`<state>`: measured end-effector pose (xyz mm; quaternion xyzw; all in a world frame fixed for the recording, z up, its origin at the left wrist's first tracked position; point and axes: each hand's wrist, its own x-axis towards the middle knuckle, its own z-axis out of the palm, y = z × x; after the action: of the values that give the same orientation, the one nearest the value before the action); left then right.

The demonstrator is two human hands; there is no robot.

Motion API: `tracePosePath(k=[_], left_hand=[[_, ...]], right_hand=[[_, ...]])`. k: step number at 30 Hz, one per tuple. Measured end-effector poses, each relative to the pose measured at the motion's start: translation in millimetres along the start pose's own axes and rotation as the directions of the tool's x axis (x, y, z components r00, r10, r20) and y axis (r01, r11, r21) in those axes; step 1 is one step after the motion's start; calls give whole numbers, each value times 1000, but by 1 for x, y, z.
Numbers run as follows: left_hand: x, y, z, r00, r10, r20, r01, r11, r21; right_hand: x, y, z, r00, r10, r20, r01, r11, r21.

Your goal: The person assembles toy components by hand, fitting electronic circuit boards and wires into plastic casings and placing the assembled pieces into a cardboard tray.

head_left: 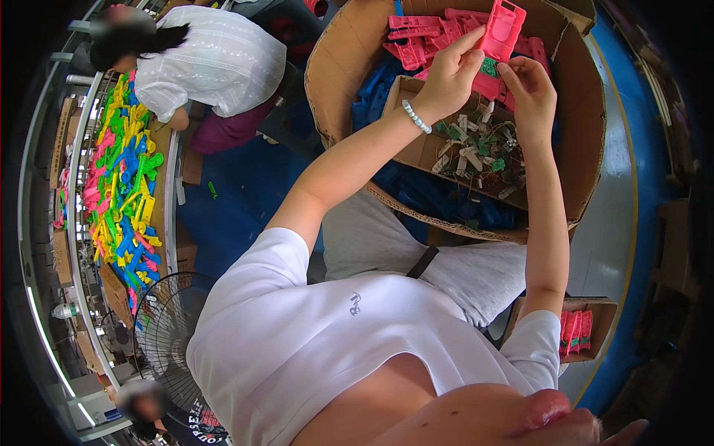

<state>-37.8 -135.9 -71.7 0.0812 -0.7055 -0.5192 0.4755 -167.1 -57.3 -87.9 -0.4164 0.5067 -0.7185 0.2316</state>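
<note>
Hands meet above the big cardboard box (338,67): I see my left hand (446,78) pinching the pink plastic frame (502,30) at its lower edge, while my right hand (532,93) has its fingertips pressed together on a small green piece (489,67) against that frame. Below them sits a shallow cardboard tray (416,149) of small green and white parts.

Co-worker in white (216,63), bright plastic parts (heaped) (123,178); floor fan (167,327)

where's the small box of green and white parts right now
In the head view, the small cardboard box sits inside the big carton, just below both hands, over blue parts.
</note>
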Motion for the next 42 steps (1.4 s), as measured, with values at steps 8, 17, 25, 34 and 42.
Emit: tracePosePath(k=[8, 17, 25, 34, 42], left_hand=[[-2, -2, -3, 1000, 14, -8, -13, 997, 77], [-3, -15, 1, 996, -30, -79, 36, 996, 81], [6, -18, 0, 991, -70, -115, 29, 944, -327], [12, -13, -16, 939, -338, -63, 181, 641, -746], [10, -39, -36, 881, -468, -69, 247, 578, -777]], right_hand=[[1, -4, -1, 981, 163, 102, -183, 955, 234], [3, 2, -8, 986, 132, 104, -139, 988, 68], [7, 8, -9, 986, 107, 130, -127, 980, 155], [8, 30, -31, 683, 385, 621, -373, 914, -157], [12, 9, -35, 985, 43, 166, 6, 958, -286]])
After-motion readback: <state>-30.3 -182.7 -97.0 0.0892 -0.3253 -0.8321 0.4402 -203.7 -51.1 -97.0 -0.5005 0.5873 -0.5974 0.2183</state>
